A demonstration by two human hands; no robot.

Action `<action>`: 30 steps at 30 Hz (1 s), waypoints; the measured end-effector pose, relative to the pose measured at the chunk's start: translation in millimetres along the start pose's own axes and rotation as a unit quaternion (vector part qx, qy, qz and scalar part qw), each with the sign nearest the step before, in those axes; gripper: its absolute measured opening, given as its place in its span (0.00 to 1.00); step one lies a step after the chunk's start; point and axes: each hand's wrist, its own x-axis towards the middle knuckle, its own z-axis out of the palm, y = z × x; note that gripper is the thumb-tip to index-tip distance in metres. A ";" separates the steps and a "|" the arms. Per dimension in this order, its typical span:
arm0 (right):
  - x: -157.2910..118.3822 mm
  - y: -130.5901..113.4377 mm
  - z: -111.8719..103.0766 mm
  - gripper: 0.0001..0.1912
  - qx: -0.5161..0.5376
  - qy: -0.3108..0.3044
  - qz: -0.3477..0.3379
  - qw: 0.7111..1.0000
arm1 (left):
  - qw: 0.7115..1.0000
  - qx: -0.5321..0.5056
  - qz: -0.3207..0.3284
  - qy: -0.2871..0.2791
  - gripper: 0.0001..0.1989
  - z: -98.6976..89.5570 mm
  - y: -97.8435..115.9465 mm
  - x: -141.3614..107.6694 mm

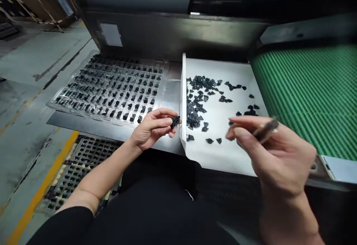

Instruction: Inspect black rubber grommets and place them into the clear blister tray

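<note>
My left hand (154, 128) pinches a small black plastic part (175, 121) with round holes between thumb and fingertips, just left of the white tray's raised edge. My right hand (279, 159), smeared by motion, hovers over the tray's front right. It is closed on a slim dark pen-like tool (266, 130), whose exact kind I cannot make out. In the white tray (223, 159), many similar black parts (202, 82) lie loose, heaped along its left side. To the left rests a clear compartment tray (111, 83), its pockets filled with rows of black parts.
Right of the white tray runs a ribbed green conveyor belt (309, 96). A metal machine panel (156, 36) rises behind the trays. Lower left, another filled compartment tray (78, 170) sits below the metal table edge (92, 128), near a yellow floor line (44, 189).
</note>
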 end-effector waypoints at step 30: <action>42.5 -17.5 71.3 0.07 0.058 -0.185 -0.199 0.961 | 0.984 -0.168 -0.056 0.020 0.06 -2.0 -24.3 -14.0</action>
